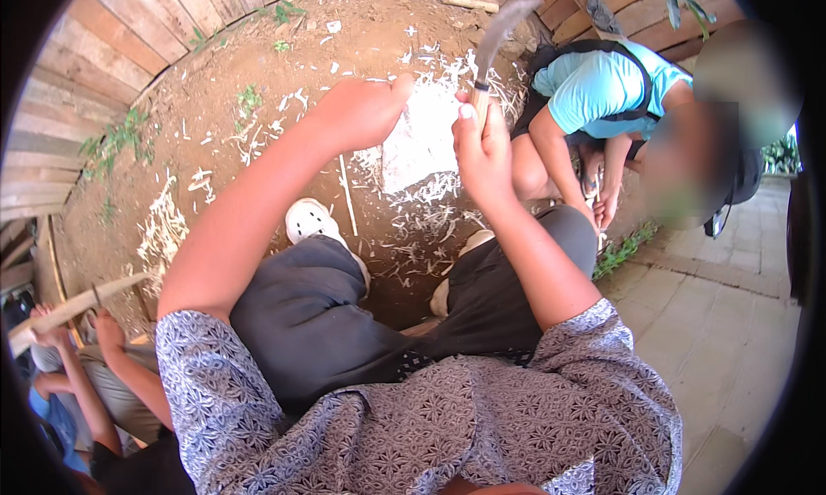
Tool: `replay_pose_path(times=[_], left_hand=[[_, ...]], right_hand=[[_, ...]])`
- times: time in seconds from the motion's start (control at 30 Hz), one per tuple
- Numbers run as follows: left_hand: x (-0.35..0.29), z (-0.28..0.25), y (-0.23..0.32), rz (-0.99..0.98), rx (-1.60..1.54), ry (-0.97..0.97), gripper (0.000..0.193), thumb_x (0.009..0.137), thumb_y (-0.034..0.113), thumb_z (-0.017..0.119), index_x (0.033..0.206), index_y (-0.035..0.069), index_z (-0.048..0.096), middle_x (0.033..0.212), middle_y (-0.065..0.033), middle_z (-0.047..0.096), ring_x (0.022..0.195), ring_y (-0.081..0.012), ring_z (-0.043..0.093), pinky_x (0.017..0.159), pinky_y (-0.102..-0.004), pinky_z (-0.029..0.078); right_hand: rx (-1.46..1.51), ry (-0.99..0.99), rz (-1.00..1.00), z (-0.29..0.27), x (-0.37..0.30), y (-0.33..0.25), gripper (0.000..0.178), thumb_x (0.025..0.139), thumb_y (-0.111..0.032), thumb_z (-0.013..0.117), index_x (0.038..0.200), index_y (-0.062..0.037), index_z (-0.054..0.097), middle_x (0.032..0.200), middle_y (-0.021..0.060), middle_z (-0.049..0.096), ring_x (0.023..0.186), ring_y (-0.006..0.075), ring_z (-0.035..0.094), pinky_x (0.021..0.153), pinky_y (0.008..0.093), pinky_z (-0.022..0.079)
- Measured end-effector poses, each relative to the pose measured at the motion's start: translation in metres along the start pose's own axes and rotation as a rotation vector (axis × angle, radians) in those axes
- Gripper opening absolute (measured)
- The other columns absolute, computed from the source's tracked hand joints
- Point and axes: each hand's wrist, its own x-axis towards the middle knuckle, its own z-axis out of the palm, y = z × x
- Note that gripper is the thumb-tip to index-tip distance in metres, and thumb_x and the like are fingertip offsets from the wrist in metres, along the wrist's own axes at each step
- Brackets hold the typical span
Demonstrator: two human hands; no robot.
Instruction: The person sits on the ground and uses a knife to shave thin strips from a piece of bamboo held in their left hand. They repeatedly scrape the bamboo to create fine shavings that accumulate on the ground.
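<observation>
My right hand (pixel 483 155) is wrapped around the wooden handle of a curved knife (pixel 499 37), thumb along the handle. Its blade points up and away, bending to the right at the tip. To its left, my left hand (pixel 366 112) is closed in a fist, apart from the knife. Whatever that fist may hold is hidden or lost in glare. Below and between both hands a bright white sheet (pixel 413 155) lies on the ground, with pale shavings (pixel 439 190) scattered on and around it.
A person in a light-blue shirt (pixel 594 86) crouches close on my right. At the lower left, another person's hands hold a long pale piece of wood (pixel 86 301). A thin stick (pixel 347 194) lies by my white shoe (pixel 308 220). Plank walls (pixel 129 30) border the dirt; paving (pixel 714 323) lies right.
</observation>
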Motion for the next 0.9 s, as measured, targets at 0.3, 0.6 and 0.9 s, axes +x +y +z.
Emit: replay_pose_path(times=[0.3,0.6,0.9], left_hand=[[0.007,0.004,0.008,0.03,-0.021,-0.012,0.017,0.1,0.013,0.041,0.108,-0.002,0.047,0.077,-0.0253,0.067,0.075,-0.0431,0.068,0.065,-0.054,0.054],[0.023,0.001,0.001,-0.032,-0.007,0.017,0.018,0.101,0.01,0.036,0.106,-0.003,0.048,0.077,-0.0218,0.069,0.075,-0.0403,0.07,0.064,-0.0517,0.055],[0.026,0.006,0.026,0.011,0.089,0.03,0.016,0.088,0.002,0.054,0.103,-0.003,0.049,0.076,-0.0211,0.069,0.072,-0.0402,0.07,0.061,-0.0513,0.055]], right_hand=[[-0.273,-0.023,0.01,-0.009,-0.016,0.024,0.03,0.109,-0.027,0.046,0.112,0.0009,0.058,0.074,0.0125,0.059,0.066,0.0314,0.058,0.072,0.0463,0.05],[-0.645,-0.274,0.312,-0.005,-0.03,0.032,0.034,0.107,-0.031,0.05,0.103,0.0025,0.058,0.081,0.0235,0.064,0.077,0.0358,0.064,0.073,0.0464,0.05],[-0.683,-0.362,0.406,-0.008,-0.028,0.035,0.034,0.108,-0.031,0.049,0.1,-0.0001,0.06,0.076,0.0061,0.058,0.064,0.0147,0.054,0.058,0.0372,0.044]])
